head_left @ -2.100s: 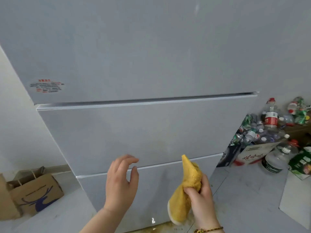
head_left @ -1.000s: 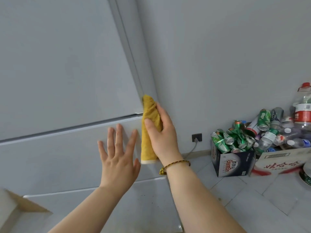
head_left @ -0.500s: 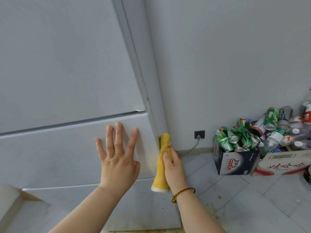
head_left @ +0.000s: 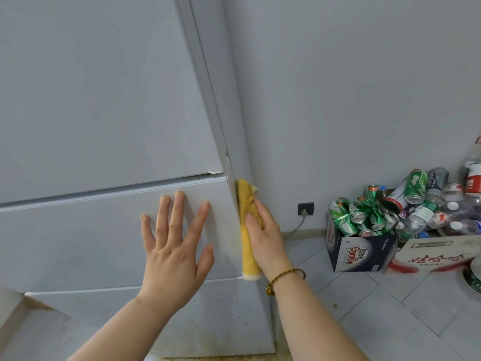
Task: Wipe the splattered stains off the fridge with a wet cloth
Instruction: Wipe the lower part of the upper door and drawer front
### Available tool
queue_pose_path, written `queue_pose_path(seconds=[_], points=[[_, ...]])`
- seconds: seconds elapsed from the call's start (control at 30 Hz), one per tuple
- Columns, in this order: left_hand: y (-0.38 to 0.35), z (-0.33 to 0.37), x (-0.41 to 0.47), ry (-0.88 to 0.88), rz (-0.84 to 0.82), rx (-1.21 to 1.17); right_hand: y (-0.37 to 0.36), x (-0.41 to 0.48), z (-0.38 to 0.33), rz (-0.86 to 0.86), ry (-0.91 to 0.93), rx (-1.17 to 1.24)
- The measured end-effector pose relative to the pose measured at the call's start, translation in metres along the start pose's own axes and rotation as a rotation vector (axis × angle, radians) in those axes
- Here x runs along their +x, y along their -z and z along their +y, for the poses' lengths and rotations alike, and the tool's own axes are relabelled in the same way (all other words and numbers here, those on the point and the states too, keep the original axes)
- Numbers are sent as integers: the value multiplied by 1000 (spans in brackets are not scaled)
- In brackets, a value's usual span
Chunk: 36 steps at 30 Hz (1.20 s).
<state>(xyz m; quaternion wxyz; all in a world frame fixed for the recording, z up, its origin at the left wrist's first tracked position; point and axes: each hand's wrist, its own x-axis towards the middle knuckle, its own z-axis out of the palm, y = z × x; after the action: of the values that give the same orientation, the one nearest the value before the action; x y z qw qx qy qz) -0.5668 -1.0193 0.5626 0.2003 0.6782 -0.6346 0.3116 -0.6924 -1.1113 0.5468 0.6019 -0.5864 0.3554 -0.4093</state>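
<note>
The pale grey fridge fills the left of the view. My left hand lies flat with spread fingers on the front of its middle drawer. My right hand presses a folded yellow cloth against the fridge's right front corner and side, just below the upper door's corner; its fingers lie straight along the cloth. A faint yellowish smear shows beside the cloth. Small dark specks dot the lower drawer.
To the right, on the tiled floor, stand a dark box of crushed green cans and a white carton with plastic bottles piled behind. A wall socket with a cable sits low on the wall. A cardboard box corner shows bottom left.
My right hand slid the cloth from the upper door's corner down the fridge edge, then back up a little. My left hand stays flat on the middle drawer.
</note>
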Motion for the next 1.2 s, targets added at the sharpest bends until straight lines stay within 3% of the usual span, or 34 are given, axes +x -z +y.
queue_pose_path(seconds=[0.2,0.5,0.63,0.97,1.13,1.2], points=[[0,-2,-2,-10,-30,18,7,-21,58,-7,-288,-80],[1,-1,-1,3,7,-4,-1,-14,39,22,-482,-129],[3,-3,-2,-2,7,-2,-2,-13,13,62,-378,-113],[12,-1,3,58,-73,-111,-5,-10,-109,71,110,-44],[26,-4,5,68,-140,-268,4,-25,-122,62,144,125],[36,-6,5,103,-119,-492,6,-31,-118,76,101,259]])
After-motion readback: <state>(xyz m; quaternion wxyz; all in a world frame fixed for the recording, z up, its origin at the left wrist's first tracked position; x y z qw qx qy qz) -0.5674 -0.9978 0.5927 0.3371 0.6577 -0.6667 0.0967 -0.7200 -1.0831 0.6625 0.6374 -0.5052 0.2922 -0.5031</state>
